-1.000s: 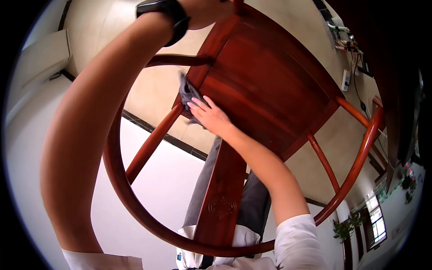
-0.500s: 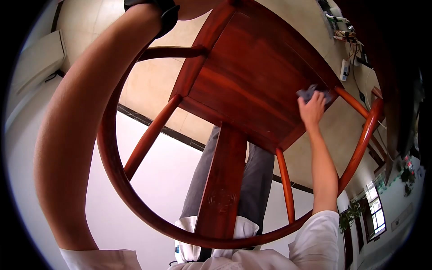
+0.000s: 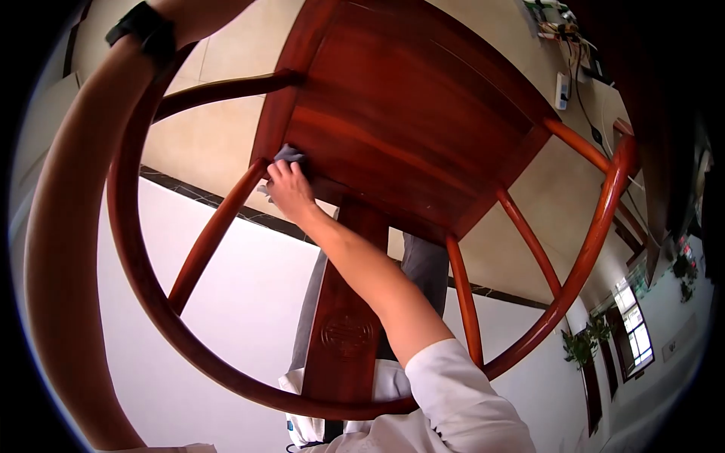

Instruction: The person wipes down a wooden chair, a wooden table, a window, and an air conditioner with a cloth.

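Observation:
A dark red wooden chair point(image 3: 408, 106) with a round armrest rail fills the middle of the view. My right hand point(image 3: 289, 187) is closed on a grey cloth point(image 3: 288, 155), which lies against the back left corner of the seat, beside a rail post point(image 3: 219, 234). At the top left edge, my left hand point(image 3: 204, 9) is only partly in view beyond a black wristband point(image 3: 143, 32); its fingers are cut off by the frame.
Cables and a power strip point(image 3: 562, 90) are on the floor at the upper right. Dark furniture point(image 3: 657, 113) stands along the right side, with a potted plant point(image 3: 580, 346) and a window lower down. A white wall is at lower left.
My right hand and the cloth went from the seat's left corner to its right side, then back to the left. My left arm moved left, and the chair shifted left in view.

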`<action>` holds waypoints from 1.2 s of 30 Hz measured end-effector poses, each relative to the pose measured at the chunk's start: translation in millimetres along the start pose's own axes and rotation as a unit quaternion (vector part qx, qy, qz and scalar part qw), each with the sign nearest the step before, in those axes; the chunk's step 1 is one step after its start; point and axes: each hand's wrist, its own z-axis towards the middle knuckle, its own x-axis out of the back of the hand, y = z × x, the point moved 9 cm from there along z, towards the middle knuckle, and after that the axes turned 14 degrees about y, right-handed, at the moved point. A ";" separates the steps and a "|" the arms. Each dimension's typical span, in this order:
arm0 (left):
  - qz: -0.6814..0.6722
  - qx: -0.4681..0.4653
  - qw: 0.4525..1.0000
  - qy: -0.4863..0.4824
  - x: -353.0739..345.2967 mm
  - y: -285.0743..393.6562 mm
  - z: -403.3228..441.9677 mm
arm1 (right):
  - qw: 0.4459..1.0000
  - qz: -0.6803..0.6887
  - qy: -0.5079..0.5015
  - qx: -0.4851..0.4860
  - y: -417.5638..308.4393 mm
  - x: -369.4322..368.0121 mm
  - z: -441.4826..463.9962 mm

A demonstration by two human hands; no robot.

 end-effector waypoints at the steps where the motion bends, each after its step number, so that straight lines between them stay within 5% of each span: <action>1: 0.009 -0.025 1.000 0.002 -3.7 3.6 1.2 | 1.000 -0.014 0.006 0.012 3.4 -1.4 -4.1; 7: -0.022 -0.059 0.998 0.014 -28.2 -24.2 10.0 | 0.999 -0.006 -0.011 -0.041 109.1 71.8 -72.1; 10: 0.006 -0.108 0.994 0.023 -34.4 -26.2 12.7 | 0.933 -0.028 -0.243 -0.262 202.0 123.0 -131.7; 12: -0.029 -0.158 0.981 0.112 -27.1 -28.2 9.6 | 0.918 -0.057 -0.202 -0.335 220.4 213.2 -143.4; 15: -0.079 -0.221 0.939 0.249 8.7 -9.1 -17.7 | 0.941 -0.038 0.036 -0.335 202.0 357.4 -142.6; 18: -0.181 -0.294 0.909 0.233 43.8 53.7 -91.6 | 0.905 -0.029 0.256 -0.339 176.1 471.5 -190.6; 23: -0.376 -0.418 0.820 0.106 180.1 218.1 -248.0 | 0.805 -0.064 0.394 -0.439 166.2 512.0 -372.3; 25: -0.442 -0.540 0.675 0.240 269.2 268.5 -321.0 | 0.763 -0.064 0.379 -0.520 178.1 454.2 -479.2; 27: -0.531 -0.585 0.550 0.272 330.5 307.6 -393.7 | 0.725 -0.031 0.368 -0.582 154.2 405.5 -574.9; 30: -0.520 -0.625 0.470 0.342 383.0 357.8 -501.9 | 0.643 0.025 0.343 -0.684 114.4 303.2 -712.5; 32: -0.517 -0.654 0.449 0.322 392.1 399.4 -544.9 | 0.599 0.081 0.328 -0.726 70.7 253.0 -767.9; 33: -0.549 -0.711 0.342 0.276 396.5 418.9 -571.1 | 0.569 0.111 0.320 -0.749 50.3 227.8 -793.8; 36: -0.607 -0.752 0.196 0.168 393.8 466.0 -645.6 | 0.463 0.137 0.329 -0.811 -13.3 165.6 -858.8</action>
